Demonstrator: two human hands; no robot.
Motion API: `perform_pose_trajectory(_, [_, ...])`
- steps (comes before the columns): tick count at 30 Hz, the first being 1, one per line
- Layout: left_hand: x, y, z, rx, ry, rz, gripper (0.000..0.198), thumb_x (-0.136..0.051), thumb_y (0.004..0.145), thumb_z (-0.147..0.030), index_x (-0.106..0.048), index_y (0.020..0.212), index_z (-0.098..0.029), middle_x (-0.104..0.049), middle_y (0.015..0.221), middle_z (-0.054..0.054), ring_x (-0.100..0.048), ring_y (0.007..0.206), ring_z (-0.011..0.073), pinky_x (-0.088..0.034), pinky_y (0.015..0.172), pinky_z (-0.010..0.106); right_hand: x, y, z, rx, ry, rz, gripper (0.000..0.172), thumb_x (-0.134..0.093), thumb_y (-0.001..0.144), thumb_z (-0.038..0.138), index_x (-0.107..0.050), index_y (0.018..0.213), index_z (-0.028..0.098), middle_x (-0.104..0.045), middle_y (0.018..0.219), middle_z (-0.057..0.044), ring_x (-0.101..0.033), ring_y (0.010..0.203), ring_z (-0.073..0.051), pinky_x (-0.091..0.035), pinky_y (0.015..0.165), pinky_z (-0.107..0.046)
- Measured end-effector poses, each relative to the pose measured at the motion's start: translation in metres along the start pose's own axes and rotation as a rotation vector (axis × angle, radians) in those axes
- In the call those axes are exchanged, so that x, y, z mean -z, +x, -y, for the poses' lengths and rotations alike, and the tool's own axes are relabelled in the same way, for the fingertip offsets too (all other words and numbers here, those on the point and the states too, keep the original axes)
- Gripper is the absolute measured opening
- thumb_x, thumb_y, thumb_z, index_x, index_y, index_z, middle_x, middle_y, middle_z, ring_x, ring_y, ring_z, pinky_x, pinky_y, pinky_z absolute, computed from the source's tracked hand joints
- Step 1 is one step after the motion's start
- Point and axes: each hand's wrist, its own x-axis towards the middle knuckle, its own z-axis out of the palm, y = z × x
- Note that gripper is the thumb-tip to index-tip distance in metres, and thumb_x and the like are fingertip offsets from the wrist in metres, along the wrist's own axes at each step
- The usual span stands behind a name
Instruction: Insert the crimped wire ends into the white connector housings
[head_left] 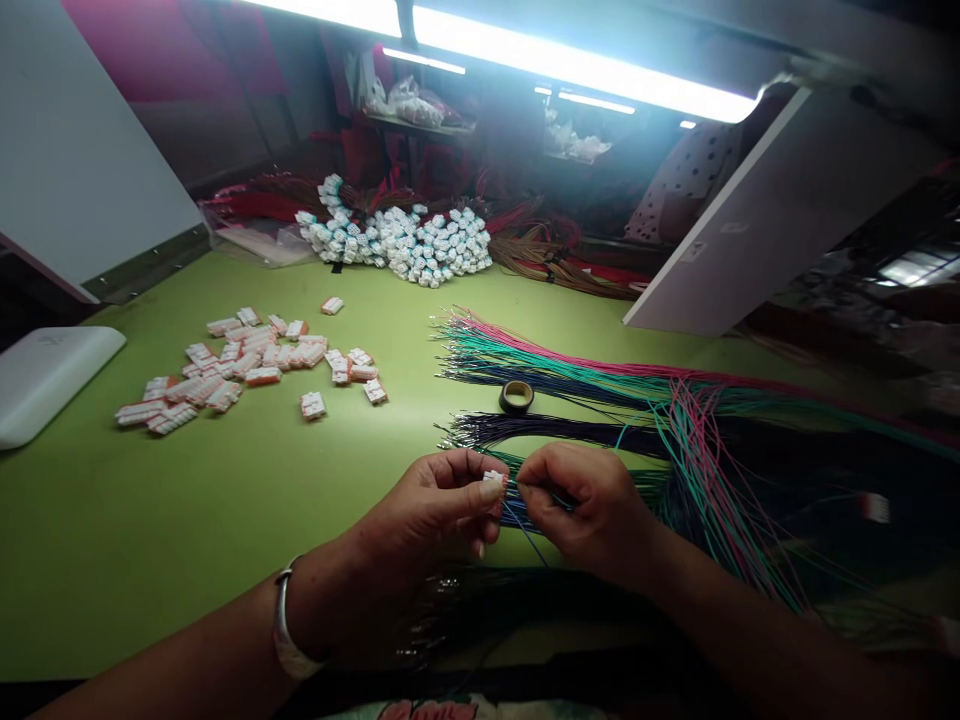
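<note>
My left hand (pixel 442 495) pinches a small white and orange plug connector (pixel 493 482) between thumb and fingers, above the table's near middle. A thin blue wire (pixel 531 538) hangs from around the connector, slanting down to the right. Close beside it, my right hand (pixel 589 500) is closed in a pinch on a thin wire, mostly hidden by the fingers. Beneath and behind the hands lie bundles of dark blue and green wires (pixel 649 485). Many loose connectors (pixel 259 350) of the same white and orange kind are scattered on the green table (pixel 225 540) to the left.
A roll of black tape (pixel 517 396) lies beyond my hands. Pink and teal wires (pixel 570 362) stretch rightward, metal tips facing left. White connectors on a harness pile (pixel 435 245) sit at the back. White panels (pixel 709 230) flank the table; a white case (pixel 56 380) stands left.
</note>
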Motion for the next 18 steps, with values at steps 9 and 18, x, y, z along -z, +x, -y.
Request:
perform_pose_trajectory(9, [-0.0066,-0.0034,-0.0018,-0.043,0.063,-0.064,0.026,-0.080,0.073,-0.033,-0.067,0.089,-0.017,-0.060,0.062,-0.001,-0.057,0.053,0.0104,-0.047,0.046,0.019,-0.0027,-0.0014,-0.0010,-0.089,0.105,-0.029,0.010,-0.059,0.080,0.009,-0.061,0.073,0.016,-0.061,0.065,0.001,-0.052,0.057,-0.009,-0.038,0.055,-0.022])
perform_pose_trajectory(18, [-0.0035,-0.0016,-0.0006,-0.040,0.055,-0.037,0.024,-0.079,0.075,-0.031,-0.067,0.092,-0.017,-0.061,0.061,-0.001,-0.057,0.054,0.0107,-0.048,0.047,0.020,0.0010,0.0000,0.0019,-0.084,0.083,0.008,0.013,-0.055,0.082,0.009,-0.057,0.073,0.017,-0.055,0.063,0.003,-0.046,0.055,-0.009,-0.035,0.053,-0.023])
